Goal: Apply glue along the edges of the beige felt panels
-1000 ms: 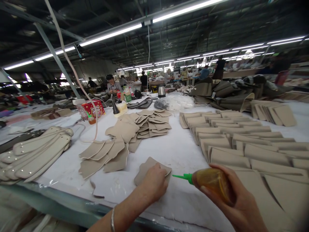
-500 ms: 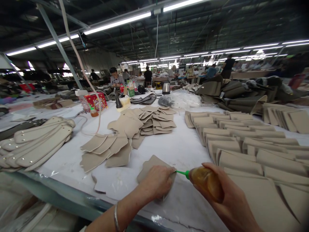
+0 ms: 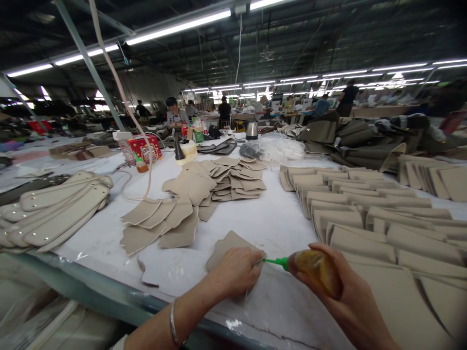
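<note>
My left hand [image 3: 237, 271] is curled on top of a small beige leather piece [image 3: 223, 246] that lies on the white table [image 3: 270, 218], pinning it down. My right hand [image 3: 343, 296] is wrapped round an amber glue bottle [image 3: 316, 272] with a green nozzle [image 3: 275, 261]. The nozzle tip sits at the piece's right edge, right beside my left fingers. A bracelet is on my left wrist.
Fanned beige pieces [image 3: 189, 204] lie ahead, rows of rectangular beige panels [image 3: 365, 214] on the right, long oval studded pieces [image 3: 54, 209] on the left. A red box [image 3: 144, 148] and a hanging hose [image 3: 120, 87] are further back. Other people work at far tables.
My right hand has brought the bottle leftward until the green nozzle reached the beige piece's edge under my left hand. The view also shifted a little.
</note>
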### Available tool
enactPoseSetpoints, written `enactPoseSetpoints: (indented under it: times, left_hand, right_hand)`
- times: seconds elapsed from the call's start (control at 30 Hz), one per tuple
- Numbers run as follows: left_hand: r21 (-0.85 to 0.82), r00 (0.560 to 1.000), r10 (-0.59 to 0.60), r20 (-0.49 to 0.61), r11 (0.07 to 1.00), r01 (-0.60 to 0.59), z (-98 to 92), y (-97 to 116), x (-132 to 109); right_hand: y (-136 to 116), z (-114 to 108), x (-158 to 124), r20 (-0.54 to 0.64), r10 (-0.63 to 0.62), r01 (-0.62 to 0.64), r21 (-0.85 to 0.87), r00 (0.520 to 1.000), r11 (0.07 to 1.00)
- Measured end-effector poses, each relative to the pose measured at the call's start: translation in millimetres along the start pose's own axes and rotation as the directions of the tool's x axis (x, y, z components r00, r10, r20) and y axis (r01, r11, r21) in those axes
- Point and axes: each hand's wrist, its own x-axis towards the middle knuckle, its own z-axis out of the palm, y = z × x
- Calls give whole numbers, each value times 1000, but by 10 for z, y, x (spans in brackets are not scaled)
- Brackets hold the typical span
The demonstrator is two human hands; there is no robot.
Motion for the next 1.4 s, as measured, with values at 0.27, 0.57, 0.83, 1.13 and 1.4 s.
enactPoseSetpoints:
  times: [0.27,0.57,0.83,1.13,1.4]
  left_hand:
    - [-56,1000,11,-14,998,-12,16,-27,-25]
    - [-65,999,30,-31,997,-32,29,-60,-72]
    - [-45,998,27,-62,999,-30,46,-67,-101]
    - [-74,997,14,-77,997,-20,38,-56,-150]
    - [-106,997,-2,-83,994,-7,65,-65,-160]
  right_hand:
    - [48,2,-58,51,82,-87,105,995,991]
    - [19,12,-102,91,102,-116,170,991,979]
    - [61,-9,-163,125,122,-143,170,985,975]
    - [50,31,-269,169,78,-114,216,982,970]
    - [-183,87,-360,81,237,-250,268,968,930]
